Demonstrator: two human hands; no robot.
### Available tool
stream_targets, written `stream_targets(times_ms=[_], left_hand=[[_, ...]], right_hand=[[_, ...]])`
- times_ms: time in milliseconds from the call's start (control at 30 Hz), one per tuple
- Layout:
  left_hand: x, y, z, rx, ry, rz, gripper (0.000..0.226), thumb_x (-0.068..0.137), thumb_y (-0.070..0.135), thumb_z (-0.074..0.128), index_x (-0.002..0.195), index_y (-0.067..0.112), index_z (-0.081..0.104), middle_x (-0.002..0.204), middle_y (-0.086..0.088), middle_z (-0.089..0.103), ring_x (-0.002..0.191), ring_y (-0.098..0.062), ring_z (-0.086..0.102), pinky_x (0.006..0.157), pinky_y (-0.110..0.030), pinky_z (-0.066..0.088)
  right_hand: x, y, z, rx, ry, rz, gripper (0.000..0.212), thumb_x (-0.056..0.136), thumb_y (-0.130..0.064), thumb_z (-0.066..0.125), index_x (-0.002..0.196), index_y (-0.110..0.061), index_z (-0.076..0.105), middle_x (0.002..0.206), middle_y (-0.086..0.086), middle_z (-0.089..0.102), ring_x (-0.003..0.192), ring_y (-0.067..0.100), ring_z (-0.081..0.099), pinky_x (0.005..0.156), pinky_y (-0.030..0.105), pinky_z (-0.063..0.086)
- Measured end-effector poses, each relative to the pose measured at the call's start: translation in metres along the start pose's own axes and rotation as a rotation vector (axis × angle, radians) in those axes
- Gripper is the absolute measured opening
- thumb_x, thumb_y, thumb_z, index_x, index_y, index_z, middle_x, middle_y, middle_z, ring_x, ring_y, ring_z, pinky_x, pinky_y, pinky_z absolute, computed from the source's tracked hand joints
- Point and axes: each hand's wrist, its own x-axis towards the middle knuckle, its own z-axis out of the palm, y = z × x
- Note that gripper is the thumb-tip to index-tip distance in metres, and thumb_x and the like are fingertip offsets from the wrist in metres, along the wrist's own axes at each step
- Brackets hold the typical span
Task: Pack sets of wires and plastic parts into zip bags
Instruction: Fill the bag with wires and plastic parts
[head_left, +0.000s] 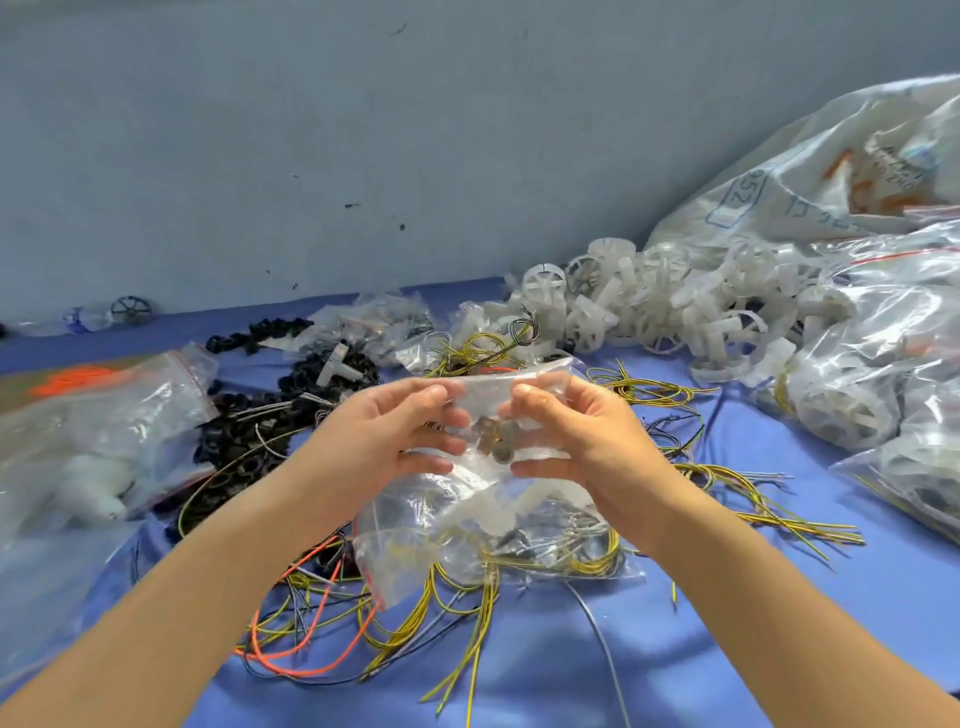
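I hold a small clear zip bag (488, 387) up in front of me with both hands. My left hand (384, 441) pinches its left side and my right hand (576, 436) pinches its right side. Small dark round parts (496, 439) show through the plastic between my fingers. Below my hands lies another clear zip bag (467, 535) with white plastic parts and wires inside. Loose yellow-green wires (769, 509) and orange wires (311, 644) spread over the blue table (727, 649).
A heap of white plastic wheels (675, 306) lies at the back right, beside large filled clear bags (883, 322). Black plastic parts (249, 421) pile up at centre left. A filled zip bag (104, 431) sits at the left. A grey wall (363, 156) stands behind.
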Motion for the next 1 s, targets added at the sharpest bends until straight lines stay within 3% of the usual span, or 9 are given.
stream_targets(times_ms=[233,400,467,567,667,767,867,1000], left_hand=[[0.021,0.003,-0.021,0.002,0.199,-0.026,0.02,0.101,0.015,0.05,0.109,0.011,0.068,0.083,-0.006,0.073,0.068,-0.018,0.069,0.057,-0.028,0.057],[0.039,-0.008,-0.034,0.138,0.284,-0.096,0.018,0.102,0.015,0.05,0.106,0.013,0.068,0.089,-0.008,0.072,0.069,-0.018,0.07,0.057,-0.027,0.057],[0.05,-0.011,-0.033,0.2,0.271,-0.123,0.018,0.102,0.016,0.05,0.106,0.015,0.067,0.093,-0.009,0.072,0.067,-0.016,0.07,0.056,-0.026,0.057],[0.067,-0.01,-0.024,0.34,0.223,-0.122,0.016,0.102,0.017,0.049,0.107,0.017,0.064,0.099,-0.008,0.07,0.068,-0.012,0.07,0.058,-0.025,0.058],[0.086,-0.01,-0.012,0.409,0.171,-0.116,0.017,0.102,0.017,0.048,0.111,0.017,0.062,0.1,-0.007,0.069,0.074,-0.014,0.069,0.06,-0.024,0.058],[0.105,-0.012,0.003,0.457,0.113,-0.134,0.017,0.102,0.017,0.048,0.113,0.016,0.061,0.098,-0.005,0.069,0.077,-0.015,0.068,0.061,-0.026,0.056],[0.126,-0.015,0.021,0.584,0.045,-0.101,0.016,0.101,0.018,0.049,0.112,0.019,0.061,0.094,-0.002,0.071,0.073,-0.011,0.067,0.057,-0.022,0.054],[0.159,-0.018,0.049,0.912,-0.078,-0.001,0.022,0.098,0.022,0.048,0.115,0.021,0.063,0.093,0.003,0.07,0.075,-0.017,0.067,0.067,-0.035,0.058]], right_hand=[[0.041,-0.004,-0.054,0.161,0.417,-0.011,0.005,0.098,-0.014,0.057,0.096,-0.016,0.06,0.076,-0.005,0.072,0.059,0.009,0.068,0.062,0.029,0.06],[0.059,0.01,-0.096,0.153,0.672,0.064,0.015,0.094,-0.004,0.056,0.099,-0.018,0.055,0.085,0.007,0.064,0.066,0.012,0.064,0.059,0.023,0.057],[0.063,0.016,-0.107,0.172,0.732,0.122,0.018,0.096,-0.003,0.051,0.106,-0.017,0.055,0.097,0.011,0.062,0.08,0.019,0.064,0.069,0.028,0.057],[0.068,0.012,-0.119,0.212,0.74,0.097,0.024,0.099,-0.002,0.043,0.111,-0.018,0.058,0.112,0.011,0.058,0.1,0.026,0.06,0.082,0.034,0.054],[0.076,-0.003,-0.128,0.334,0.699,-0.064,0.023,0.101,-0.003,0.043,0.106,-0.021,0.056,0.102,0.005,0.059,0.092,0.017,0.058,0.094,0.032,0.049],[0.085,-0.008,-0.139,0.453,0.722,-0.053,0.022,0.099,-0.011,0.052,0.121,-0.013,0.049,0.125,0.013,0.052,0.114,0.018,0.057,0.11,0.029,0.04],[0.089,-0.004,-0.141,0.435,0.684,0.104,0.042,0.099,-0.015,0.053,0.136,0.0,0.042,0.127,0.02,0.039,0.134,0.03,0.045,0.11,0.032,0.04],[0.089,-0.011,-0.132,0.426,0.608,0.133,0.044,0.101,-0.011,0.045,0.139,0.007,0.033,0.136,0.029,0.047,0.121,0.032,0.055,0.105,0.033,0.046]])
